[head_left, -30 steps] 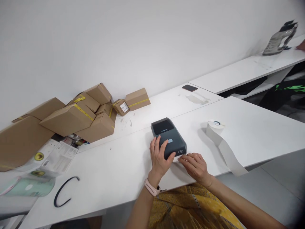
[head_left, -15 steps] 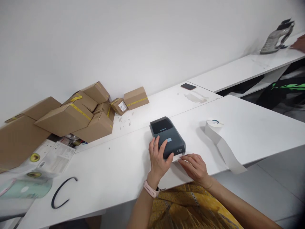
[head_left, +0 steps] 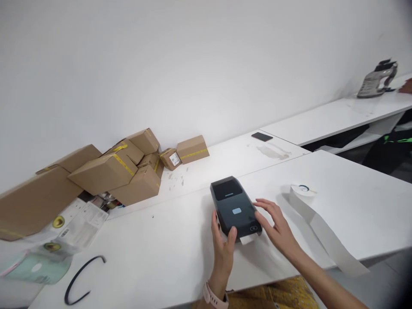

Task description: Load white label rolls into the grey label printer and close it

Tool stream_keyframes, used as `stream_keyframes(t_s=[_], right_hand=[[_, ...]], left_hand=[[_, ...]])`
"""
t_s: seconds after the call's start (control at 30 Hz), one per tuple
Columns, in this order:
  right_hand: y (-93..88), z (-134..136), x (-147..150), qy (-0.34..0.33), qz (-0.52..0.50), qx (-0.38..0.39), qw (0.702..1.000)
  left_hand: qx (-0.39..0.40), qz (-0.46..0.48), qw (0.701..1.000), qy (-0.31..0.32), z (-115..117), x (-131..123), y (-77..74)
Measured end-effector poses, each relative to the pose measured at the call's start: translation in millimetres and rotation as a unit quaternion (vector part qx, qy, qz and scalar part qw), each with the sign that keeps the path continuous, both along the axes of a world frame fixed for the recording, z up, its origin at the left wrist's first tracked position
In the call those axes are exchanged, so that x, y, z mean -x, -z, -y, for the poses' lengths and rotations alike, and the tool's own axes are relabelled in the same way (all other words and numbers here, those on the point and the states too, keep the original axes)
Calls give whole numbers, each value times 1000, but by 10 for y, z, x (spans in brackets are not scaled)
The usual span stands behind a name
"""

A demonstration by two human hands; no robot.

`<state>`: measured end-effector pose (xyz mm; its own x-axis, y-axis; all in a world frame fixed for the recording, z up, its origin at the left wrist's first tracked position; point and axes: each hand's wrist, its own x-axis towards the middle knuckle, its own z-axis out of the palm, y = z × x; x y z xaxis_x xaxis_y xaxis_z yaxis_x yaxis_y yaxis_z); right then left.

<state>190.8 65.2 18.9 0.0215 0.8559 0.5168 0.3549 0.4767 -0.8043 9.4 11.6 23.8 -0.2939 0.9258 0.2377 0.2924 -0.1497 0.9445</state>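
Note:
A dark label printer (head_left: 236, 209) sits on the white table (head_left: 161, 244), with a short strip of white paper (head_left: 248, 238) sticking out of its near end. My left hand (head_left: 223, 246) grips the printer's near left corner, thumb on top. My right hand (head_left: 276, 225) lies against the printer's right side with its fingers spread and nothing in it. A roll of white labels (head_left: 301, 194) stands to the right, its loose strip (head_left: 334, 249) trailing off the table's front edge.
Several taped cardboard boxes (head_left: 106, 171) are piled at the back left, above plastic mailers (head_left: 80, 221). A black cable (head_left: 80, 279) lies front left. A phone (head_left: 262, 137) rests on the rear table. Far right, another person's hand (head_left: 406, 87) is near a tape dispenser (head_left: 376, 80).
My right hand left the paper strip at the printer's near end and moved up along its right side, fingers spreading. My left hand slid down to the near corner. The view tilted upward.

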Motion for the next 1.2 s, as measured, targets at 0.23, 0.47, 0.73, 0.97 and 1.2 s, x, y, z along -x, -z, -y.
stream_keyframes(t_s=[0.23, 0.47, 0.73, 0.97, 1.2], right_hand=[[-272, -440, 187, -160, -70, 223, 959], [-351, -377, 295, -133, -47, 255, 957], [-365, -395, 380, -106, -53, 251, 961], [-343, -380, 315, -132, -63, 254, 956], [-228, -280, 64, -138, -134, 267, 944]], left_hand=[[43, 141, 989, -2, 122, -175, 62], [40, 132, 990, 12, 57, -104, 144], [38, 98, 994, 27, 29, -81, 279], [46, 87, 995, 20, 53, -98, 235], [34, 61, 997, 21, 46, -45, 99]])
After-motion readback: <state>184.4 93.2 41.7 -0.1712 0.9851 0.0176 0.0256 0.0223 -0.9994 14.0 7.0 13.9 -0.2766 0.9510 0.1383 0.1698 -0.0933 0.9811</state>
